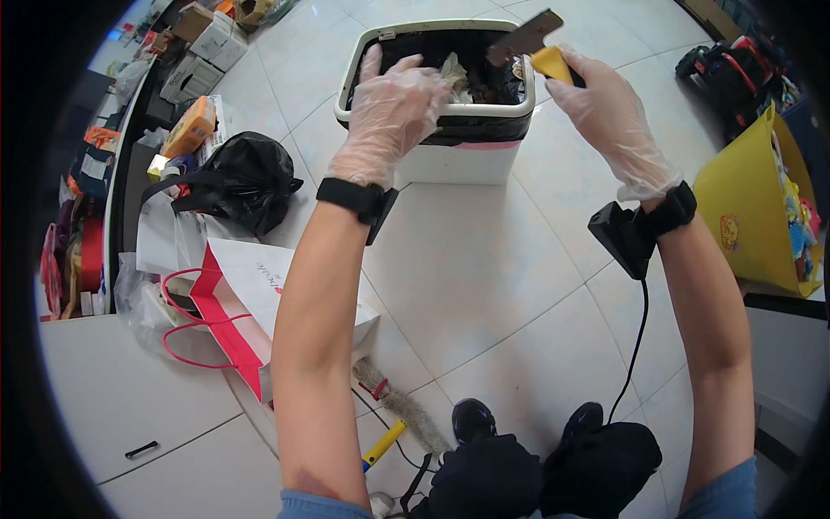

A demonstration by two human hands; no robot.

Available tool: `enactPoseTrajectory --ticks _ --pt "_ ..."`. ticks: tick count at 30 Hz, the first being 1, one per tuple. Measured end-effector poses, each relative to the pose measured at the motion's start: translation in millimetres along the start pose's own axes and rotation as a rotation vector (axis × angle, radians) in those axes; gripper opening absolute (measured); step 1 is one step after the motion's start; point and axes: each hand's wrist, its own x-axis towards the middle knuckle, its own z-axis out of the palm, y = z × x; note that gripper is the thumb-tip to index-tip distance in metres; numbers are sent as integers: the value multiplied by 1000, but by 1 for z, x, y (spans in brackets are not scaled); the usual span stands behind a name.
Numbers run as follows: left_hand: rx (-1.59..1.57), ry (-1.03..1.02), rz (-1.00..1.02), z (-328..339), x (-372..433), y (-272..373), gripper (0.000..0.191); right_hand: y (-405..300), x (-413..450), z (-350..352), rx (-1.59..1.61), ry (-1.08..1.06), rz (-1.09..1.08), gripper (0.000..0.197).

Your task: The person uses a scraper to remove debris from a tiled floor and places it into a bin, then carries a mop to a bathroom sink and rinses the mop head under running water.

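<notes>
My left hand [402, 97], in a clear disposable glove, hovers over the near rim of a white waste bin [454, 162]. Its fingers are spread, and I see nothing held in them. A black bin liner [428, 42] folds over the bin's sides. Inside, crumpled pale waste [456, 74] lies just right of that hand. My right hand [596, 97], gloved the same way, grips a scraper [550, 63] with a yellow and black handle. Its stained, flat metal blade [526, 37] points up and left, above the bin's right rim.
A black plastic bag [253, 175] and a white and pink paper bag [227, 324] lie at left. A grey fluffy paint roller or duster [405, 405] lies near my feet. A yellow tub [746, 201] stands at right. A black cable [639, 344] hangs from my right wrist device.
</notes>
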Motion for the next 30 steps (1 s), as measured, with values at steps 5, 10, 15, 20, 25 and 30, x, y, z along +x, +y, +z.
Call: enactPoseTrajectory --ticks 5,10,15,20,25,30 --pt "-524 280 -499 -21 -13 -5 22 9 -27 -8 -37 62 -87 43" --pt "-956 378 -725 -47 -95 52 17 40 -102 -22 560 -299 177 44" --pt "-947 -268 -1084 -66 -234 137 17 84 -231 -7 446 -599 167 46" --pt "-722 -456 -1252 -32 -365 198 19 105 -346 -8 174 -964 239 49" --pt "-442 -495 -936 -21 -380 211 22 95 -395 -13 -47 -1113 198 47" --pt "-504 -456 -938 -15 -388 210 18 81 -413 10 -39 -1166 200 50"
